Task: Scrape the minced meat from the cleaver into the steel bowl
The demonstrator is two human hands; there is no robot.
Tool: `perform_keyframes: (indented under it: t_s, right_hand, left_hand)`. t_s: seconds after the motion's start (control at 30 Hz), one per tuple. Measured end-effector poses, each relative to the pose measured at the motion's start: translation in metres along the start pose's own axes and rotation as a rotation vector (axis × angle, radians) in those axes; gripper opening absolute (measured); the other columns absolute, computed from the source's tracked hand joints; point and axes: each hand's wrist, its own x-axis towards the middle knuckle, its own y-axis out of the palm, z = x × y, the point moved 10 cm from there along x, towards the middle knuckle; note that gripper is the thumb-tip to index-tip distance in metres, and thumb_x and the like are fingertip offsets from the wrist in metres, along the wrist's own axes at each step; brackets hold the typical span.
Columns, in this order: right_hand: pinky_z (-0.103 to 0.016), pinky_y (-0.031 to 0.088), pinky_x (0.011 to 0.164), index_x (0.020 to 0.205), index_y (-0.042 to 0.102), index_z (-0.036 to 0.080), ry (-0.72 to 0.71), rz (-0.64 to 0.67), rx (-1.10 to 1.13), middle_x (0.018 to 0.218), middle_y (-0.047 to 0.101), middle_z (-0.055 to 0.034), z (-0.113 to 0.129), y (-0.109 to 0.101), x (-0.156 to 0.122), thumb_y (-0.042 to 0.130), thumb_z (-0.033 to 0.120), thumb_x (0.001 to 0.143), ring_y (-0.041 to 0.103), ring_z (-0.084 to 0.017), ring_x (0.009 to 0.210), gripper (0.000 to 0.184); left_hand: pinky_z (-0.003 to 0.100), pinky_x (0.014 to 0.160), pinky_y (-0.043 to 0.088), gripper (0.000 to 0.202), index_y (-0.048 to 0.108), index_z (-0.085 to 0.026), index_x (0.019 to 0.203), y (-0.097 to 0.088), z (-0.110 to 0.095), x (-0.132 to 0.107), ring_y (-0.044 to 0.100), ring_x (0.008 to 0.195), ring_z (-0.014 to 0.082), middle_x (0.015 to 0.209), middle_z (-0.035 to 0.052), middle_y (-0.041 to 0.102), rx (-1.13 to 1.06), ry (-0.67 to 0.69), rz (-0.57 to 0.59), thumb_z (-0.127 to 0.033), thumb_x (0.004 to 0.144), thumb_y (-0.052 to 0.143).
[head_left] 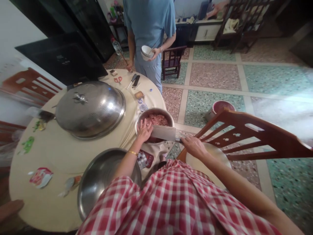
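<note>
My right hand [194,146] is closed round the handle of a steel cleaver [163,133], whose broad blade lies level across the near rim of a metal bowl [168,117]. The bowl holds minced pink meat [157,119]. My left hand [144,130] rests with fingers spread on the bowl's near left edge, touching the meat beside the blade. A thin gold bracelet circles my left wrist. An empty steel basin [97,179] sits close to my body on the round table [61,153].
A large upturned steel colander [90,109] fills the table's middle. Scissors [117,79], knives and small packets lie on it. A person in blue [149,23] stands at the far side holding a white bowl [146,52]. A wooden chair [244,133] stands at my right.
</note>
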Motion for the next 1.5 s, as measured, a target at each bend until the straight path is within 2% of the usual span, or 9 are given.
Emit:
perform_keyframes:
  t_s: [0.13,0.27,0.6,0.8,0.9,1.0,1.13,1.3,1.5]
  right_hand:
    - [-0.030,0.033,0.065,0.112,0.058,0.017,0.101,-0.064,0.017,0.086,0.066,-0.0077,-0.023,-0.002,-0.026,0.043,0.019,0.092,0.059,-0.020,0.077,0.025]
    - [-0.030,0.032,0.064,0.114,0.059,0.017,0.215,-0.138,0.031,0.084,0.067,-0.0079,-0.035,-0.002,-0.043,0.044,0.020,0.092,0.059,-0.020,0.075,0.027]
    - [-0.029,0.032,0.061,0.113,0.062,0.018,0.130,-0.169,0.094,0.079,0.065,-0.0066,-0.010,0.024,-0.062,0.046,0.021,0.091,0.058,-0.018,0.070,0.027]
    - [-0.028,0.038,0.066,0.112,0.063,0.016,0.401,-0.335,0.275,0.085,0.067,-0.0075,-0.037,0.035,-0.102,0.043,0.031,0.092,0.059,-0.019,0.074,0.031]
    - [-0.029,0.039,0.067,0.113,0.062,0.016,0.674,-0.361,0.355,0.091,0.068,-0.0087,-0.062,0.063,-0.140,0.045,0.035,0.091,0.060,-0.021,0.078,0.034]
    - [-0.029,0.040,0.066,0.122,0.057,0.018,0.978,-0.252,0.410,0.104,0.066,-0.0094,-0.082,0.113,-0.190,0.046,0.037,0.089,0.061,-0.022,0.081,0.040]
    - [-0.030,0.040,0.070,0.127,0.053,0.019,1.170,0.047,0.498,0.109,0.065,-0.0102,-0.089,0.198,-0.248,0.044,0.031,0.089,0.061,-0.022,0.087,0.041]
    - [-0.032,0.042,0.073,0.130,0.049,0.017,1.227,0.305,0.571,0.111,0.063,-0.0136,-0.085,0.288,-0.291,0.040,0.027,0.091,0.061,-0.024,0.092,0.040]
    - [-0.033,0.042,0.079,0.124,0.052,0.018,1.287,0.340,0.725,0.110,0.061,-0.0151,-0.083,0.363,-0.306,0.037,0.020,0.092,0.059,-0.024,0.098,0.036]
  left_hand:
    - [0.060,0.112,0.011,0.057,0.036,-0.029,0.144,0.000,0.017,0.015,0.009,0.144,0.0315,0.157,0.0072,0.017,-0.026,-0.091,0.033,-0.049,0.095,0.015]
    - [0.058,0.113,0.008,0.060,0.030,-0.026,0.147,0.003,-0.001,0.024,0.007,0.144,0.0312,0.157,0.0081,0.015,-0.024,-0.027,0.039,-0.052,0.094,0.015]
    - [0.054,0.114,0.012,0.055,0.033,-0.028,0.145,0.003,0.009,0.013,0.010,0.144,0.0298,0.157,0.0057,0.018,-0.071,-0.140,0.028,-0.045,0.095,0.018]
    - [0.060,0.112,0.007,0.053,0.043,-0.029,0.140,0.007,-0.010,0.007,0.010,0.144,0.0330,0.156,0.0074,0.020,-0.058,-0.031,0.045,-0.049,0.093,0.029]
    - [0.062,0.111,0.010,0.050,0.052,-0.025,0.133,-0.001,-0.004,0.010,0.018,0.141,0.0363,0.152,0.0115,0.030,-0.120,-0.077,0.023,-0.047,0.090,0.039]
    - [0.057,0.112,0.019,0.051,0.050,-0.015,0.134,-0.043,-0.015,0.000,0.031,0.137,0.0334,0.145,0.0181,0.039,-0.289,-0.053,-0.232,-0.040,0.090,0.042]
    - [0.042,0.111,0.031,0.049,0.048,-0.016,0.134,-0.070,-0.100,-0.038,0.045,0.128,0.0236,0.136,0.0139,0.051,-0.622,0.288,-0.323,-0.039,0.091,0.043]
    - [0.038,0.102,0.043,0.046,0.051,-0.017,0.128,0.035,-0.214,-0.071,0.059,0.111,0.0207,0.118,0.0118,0.063,-0.930,0.329,0.117,-0.036,0.086,0.051]
    - [0.040,0.094,0.048,0.041,0.056,-0.015,0.115,0.182,-0.228,-0.080,0.064,0.098,0.0212,0.106,0.0126,0.066,-1.065,0.010,0.407,-0.037,0.081,0.056]
